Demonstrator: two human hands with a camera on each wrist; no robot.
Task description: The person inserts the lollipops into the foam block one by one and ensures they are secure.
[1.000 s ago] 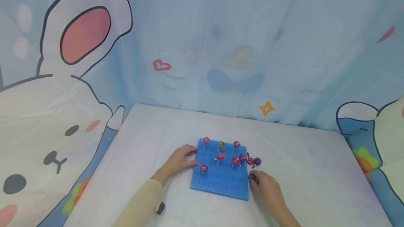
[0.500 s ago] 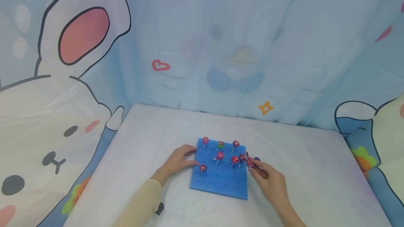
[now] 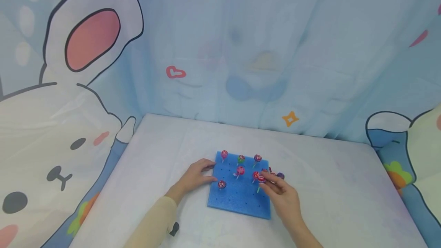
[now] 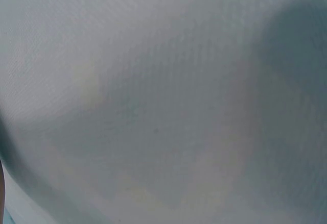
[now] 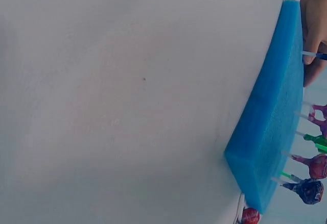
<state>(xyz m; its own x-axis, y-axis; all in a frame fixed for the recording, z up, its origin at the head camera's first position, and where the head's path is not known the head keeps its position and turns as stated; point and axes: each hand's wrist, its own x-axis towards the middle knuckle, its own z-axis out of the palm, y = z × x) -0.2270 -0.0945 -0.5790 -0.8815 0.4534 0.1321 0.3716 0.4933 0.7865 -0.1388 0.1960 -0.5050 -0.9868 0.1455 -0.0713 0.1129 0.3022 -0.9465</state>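
Observation:
A blue foam board [image 3: 237, 204] with rows of small holes lies on the table. Several wrapped lollipops stand in it, among them a pink one [image 3: 224, 154], a green one [image 3: 240, 159] and a dark red one [image 3: 222, 184]. My right hand [image 3: 284, 198] pinches a red-and-purple lollipop [image 3: 261, 179] by its head over the board's right part. Its green stick points down; whether the tip touches the board, I cannot tell. My left hand [image 3: 194, 173] touches the board's left edge with thumb and fingers spread. Another lollipop is partly hidden behind my right fingers.
Loose lollipops lie just past the board's right edge, including a purple one [image 3: 280, 176], partly covered by my right hand. White cloth covers the table [image 3: 165, 137]. A printed curtain [image 3: 206, 30] hangs behind it. The left wrist view shows mostly blurred cloth.
My right hand has moved up from beside the board's right edge, then left over the board, carrying the lollipop. The left hand and the board have stayed in place.

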